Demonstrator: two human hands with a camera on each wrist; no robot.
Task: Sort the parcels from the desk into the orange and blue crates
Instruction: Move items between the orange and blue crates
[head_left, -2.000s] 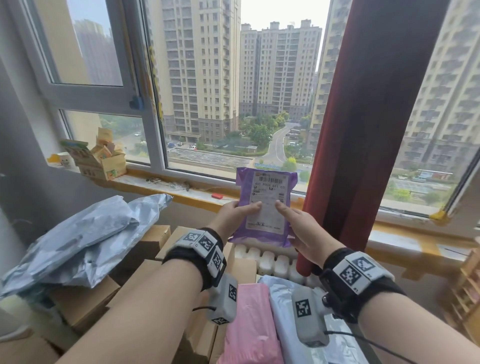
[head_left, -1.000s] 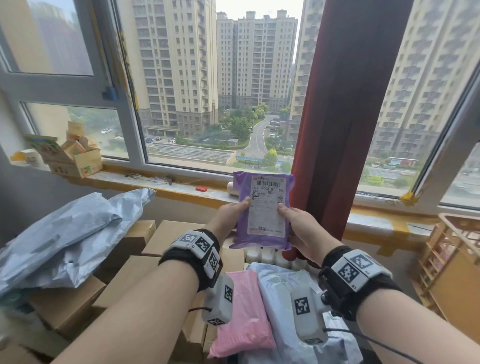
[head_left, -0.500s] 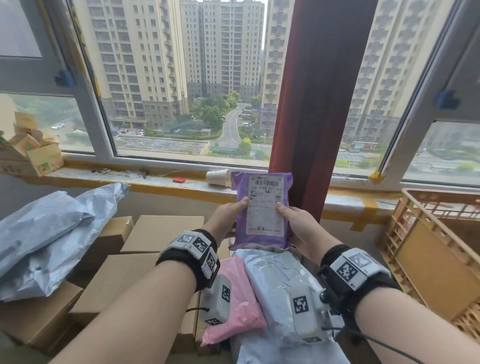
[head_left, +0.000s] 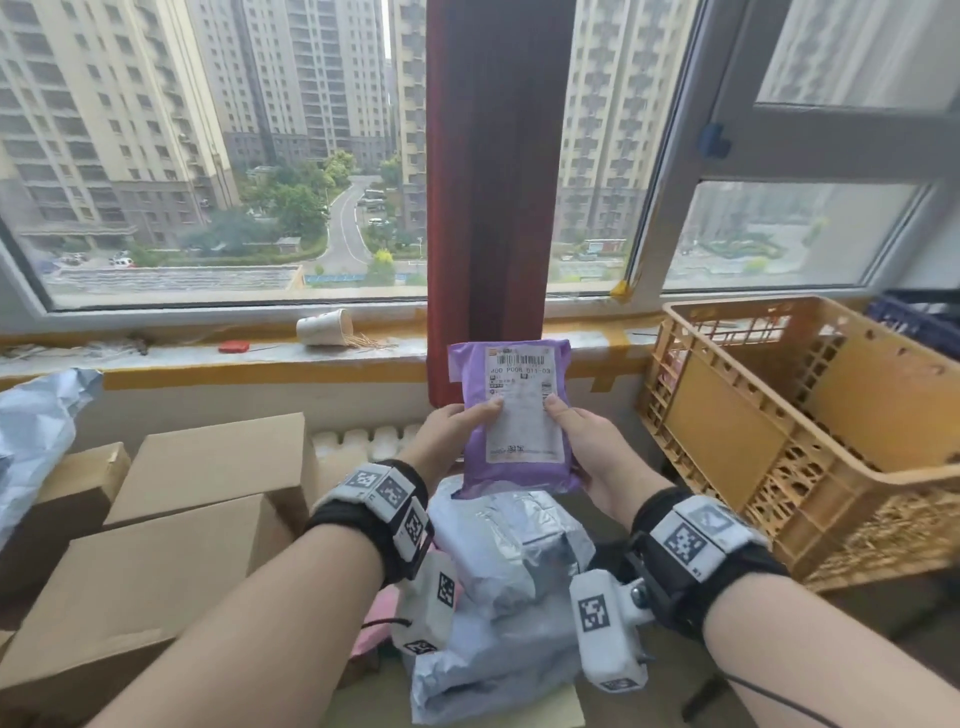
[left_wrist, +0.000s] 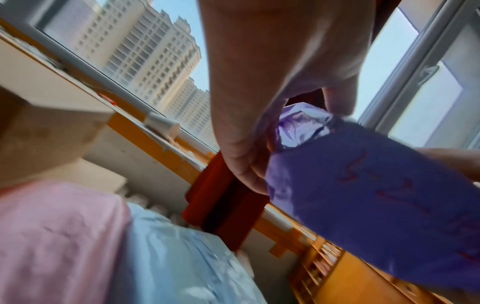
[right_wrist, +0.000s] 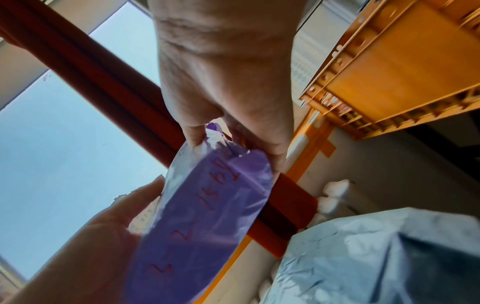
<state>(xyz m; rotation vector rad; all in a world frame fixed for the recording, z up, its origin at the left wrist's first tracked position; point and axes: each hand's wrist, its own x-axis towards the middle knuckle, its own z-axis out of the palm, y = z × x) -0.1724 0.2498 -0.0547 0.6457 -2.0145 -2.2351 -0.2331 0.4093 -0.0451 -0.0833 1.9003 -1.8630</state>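
We hold the purple parcel (head_left: 511, 410) upright in front of us, label facing us, above the grey mailers (head_left: 506, 561) heaped on the desk. It looks like a soft poly bag, thin and light, judging by how it stands between two thumb pinches without sagging much; the film is glossy and crinkles at the corners, so we judge it a little slippery and best taken at the side edges, where the contents give the fingers something firm. Our left hand (head_left: 452, 431) grips the left edge, thumb on the label and fingers curled behind; our right hand (head_left: 584, 441) mirrors it on the right edge. Both forearms reach forward, wrists level, palms turned inward toward each other. The orange crate (head_left: 727, 312) stands to the right of the grip, near, its open top slightly lower than the parcel. A blue crate (head_left: 919, 317) peeks out beyond it.
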